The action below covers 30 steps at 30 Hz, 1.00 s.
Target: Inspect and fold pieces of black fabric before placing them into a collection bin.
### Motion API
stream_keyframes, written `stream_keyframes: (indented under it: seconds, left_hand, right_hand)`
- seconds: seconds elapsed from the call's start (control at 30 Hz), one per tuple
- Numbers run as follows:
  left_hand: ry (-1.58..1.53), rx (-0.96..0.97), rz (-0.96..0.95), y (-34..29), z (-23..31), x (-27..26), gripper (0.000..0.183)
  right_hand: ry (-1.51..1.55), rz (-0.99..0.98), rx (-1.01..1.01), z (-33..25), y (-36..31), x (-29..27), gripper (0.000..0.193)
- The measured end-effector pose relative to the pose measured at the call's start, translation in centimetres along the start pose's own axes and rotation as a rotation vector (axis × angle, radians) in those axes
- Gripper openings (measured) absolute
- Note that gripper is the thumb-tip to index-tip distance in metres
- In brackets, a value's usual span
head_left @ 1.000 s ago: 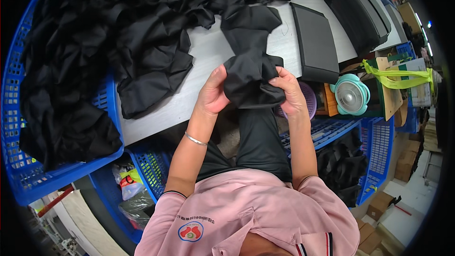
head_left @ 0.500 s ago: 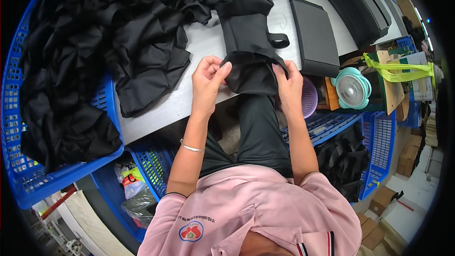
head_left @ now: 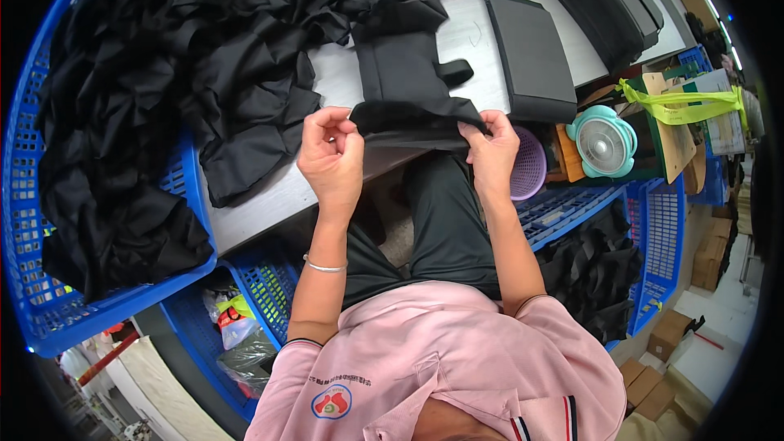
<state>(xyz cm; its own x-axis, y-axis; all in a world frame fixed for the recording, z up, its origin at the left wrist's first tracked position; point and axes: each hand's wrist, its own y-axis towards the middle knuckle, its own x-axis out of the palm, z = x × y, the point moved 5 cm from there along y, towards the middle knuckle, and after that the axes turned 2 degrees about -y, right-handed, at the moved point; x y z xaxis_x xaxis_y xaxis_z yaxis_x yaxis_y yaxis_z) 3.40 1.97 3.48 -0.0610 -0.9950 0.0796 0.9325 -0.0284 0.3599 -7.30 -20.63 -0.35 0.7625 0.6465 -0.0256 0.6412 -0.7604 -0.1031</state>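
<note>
A black fabric bag (head_left: 400,65) with a strap loop (head_left: 455,73) on its right side lies on the white table, its near edge reaching over the table's front. My left hand (head_left: 333,151) pinches the left corner of that near edge between thumb and fingers. At the right end of the same edge, my right hand (head_left: 490,147) grips the cloth, thumb on top. Between the two hands the edge is stretched nearly straight, with a folded band of cloth along it. The inside of the bag is hidden.
Crumpled black fabric pieces (head_left: 253,106) cover the table's left and spill into a blue crate (head_left: 106,310). Flat black panels (head_left: 535,53) lie to the right. Beyond the right hand are a purple basket (head_left: 529,165), a teal fan (head_left: 603,143) and another blue crate (head_left: 657,237).
Both hands have shifted left with the bag, the left hand farther, so they are wider apart. The bag's near edge, open and sagging before, is now pulled taut and flatter.
</note>
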Motion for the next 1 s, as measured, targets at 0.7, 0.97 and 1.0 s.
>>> stream_keyframes:
  seconds: [0.7,0.97,1.0]
  left_hand:
    - [0.363,0.222,-0.368,3.2,1.1,7.5,0.021]
    - [0.256,0.329,-0.327,-0.9,5.2,5.0,0.049]
    - [0.256,0.335,-0.325,-1.5,5.5,4.6,0.049]
  right_hand:
    - [-0.478,0.069,-0.374,-6.5,6.4,-5.1,0.045]
    - [-1.158,0.156,-0.484,-5.0,12.8,-6.6,0.033]
    - [-1.040,0.161,-0.405,-5.0,13.4,-7.5,0.033]
